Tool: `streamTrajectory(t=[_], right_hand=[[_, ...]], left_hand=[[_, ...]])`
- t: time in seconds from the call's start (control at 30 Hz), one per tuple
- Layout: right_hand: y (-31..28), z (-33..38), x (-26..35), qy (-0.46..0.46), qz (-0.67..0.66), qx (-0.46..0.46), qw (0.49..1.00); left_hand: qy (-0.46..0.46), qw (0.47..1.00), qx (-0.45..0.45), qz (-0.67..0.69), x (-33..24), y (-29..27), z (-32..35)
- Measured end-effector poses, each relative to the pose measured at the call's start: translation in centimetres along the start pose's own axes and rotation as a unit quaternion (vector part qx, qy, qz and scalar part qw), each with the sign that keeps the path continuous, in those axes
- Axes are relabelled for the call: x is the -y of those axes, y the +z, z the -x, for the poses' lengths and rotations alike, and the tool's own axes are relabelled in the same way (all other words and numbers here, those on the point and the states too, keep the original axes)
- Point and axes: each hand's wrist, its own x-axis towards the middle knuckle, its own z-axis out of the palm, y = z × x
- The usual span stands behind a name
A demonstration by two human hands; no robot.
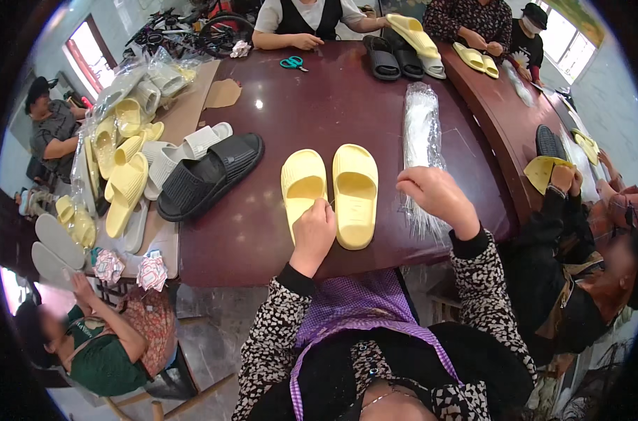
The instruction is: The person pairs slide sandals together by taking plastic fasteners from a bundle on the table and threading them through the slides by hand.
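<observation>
A pair of yellow slide slippers lies side by side in front of me, the left slipper (304, 165) and the right slipper (356, 200), toes pointing away. My left hand (314, 235) is closed in a pinch over the heel part of the left slipper, by its inner edge. Whatever its fingertips hold is too small to make out. To the right of the pair, my right hand (438, 200) is raised with curled, closed fingers, its contents hidden. It partly covers a bundle of thin clear strands (422, 123) in a plastic sleeve.
Black slippers (210, 175) and a heap of yellow and grey slippers (126, 186) lie left on the brown table (284, 105). Green-handled scissors (293, 64) lie at the far side, more slippers (410, 42) at far right. Several people handle slippers around the tables.
</observation>
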Motion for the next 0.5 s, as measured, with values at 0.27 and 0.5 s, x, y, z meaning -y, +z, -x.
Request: streamTrajectory(t=[0.27,0.5], right_hand=[[1.3,-5.0,-3.8,-0.039,-0.017,0.007,0.999],[8.4,-12.5,-9.0,-0.025,-0.042,0.039,0.998]], left_hand=[[0.007,0.997,0.007,-0.083,0.1,-0.2,0.9],[0.036,0.994,0.014,-0.107,0.3,1.2,0.5]])
